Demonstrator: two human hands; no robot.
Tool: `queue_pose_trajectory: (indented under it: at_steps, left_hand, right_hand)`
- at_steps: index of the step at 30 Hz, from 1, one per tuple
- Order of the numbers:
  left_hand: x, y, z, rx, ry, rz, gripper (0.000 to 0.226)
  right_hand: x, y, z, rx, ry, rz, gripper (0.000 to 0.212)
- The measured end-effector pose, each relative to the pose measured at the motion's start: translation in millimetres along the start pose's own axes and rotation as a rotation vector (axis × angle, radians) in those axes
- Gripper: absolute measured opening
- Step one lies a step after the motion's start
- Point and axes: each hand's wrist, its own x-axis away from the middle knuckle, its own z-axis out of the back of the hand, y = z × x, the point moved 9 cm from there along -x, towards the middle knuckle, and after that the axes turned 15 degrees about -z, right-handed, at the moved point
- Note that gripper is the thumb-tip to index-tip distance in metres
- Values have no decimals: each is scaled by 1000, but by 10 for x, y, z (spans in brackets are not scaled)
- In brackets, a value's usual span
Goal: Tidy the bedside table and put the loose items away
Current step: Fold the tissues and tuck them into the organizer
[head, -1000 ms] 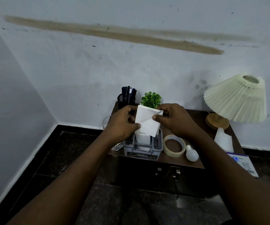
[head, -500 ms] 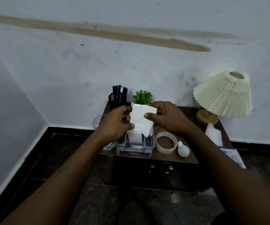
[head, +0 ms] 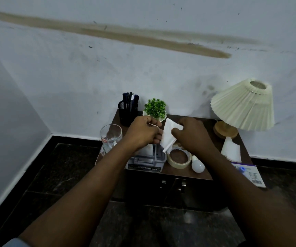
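Now I see the folded tissue (head: 167, 136) in the centre of the frame, held above the grey organiser (head: 144, 164) on the bedside table (head: 181, 172). Its long axis runs almost top to bottom, a little tilted. The right hand (head: 191, 138) pinches its right edge between thumb and fingers. The left hand (head: 142, 133) is just beside the left edge, fingers curled; I cannot tell if they grip it. I judge the right hand should lower the tissue straight into the organiser.
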Motion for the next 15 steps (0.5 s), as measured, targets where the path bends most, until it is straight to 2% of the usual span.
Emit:
queue_pose_trajectory:
  at_steps: [4, 9, 15]
  left_hand:
    - [4, -96, -21, 90, 26, 97, 24]
    - [15, -199, -24, 129, 18, 178, 48]
    - [32, -191, -45, 121, 1, 178, 49]
  right_hand:
    - [8, -85, -187, 37, -8, 30, 33]
    - [77, -125, -466, 146, -139, 107, 41]
    - [139, -76, -567, 157, -208, 105, 43]
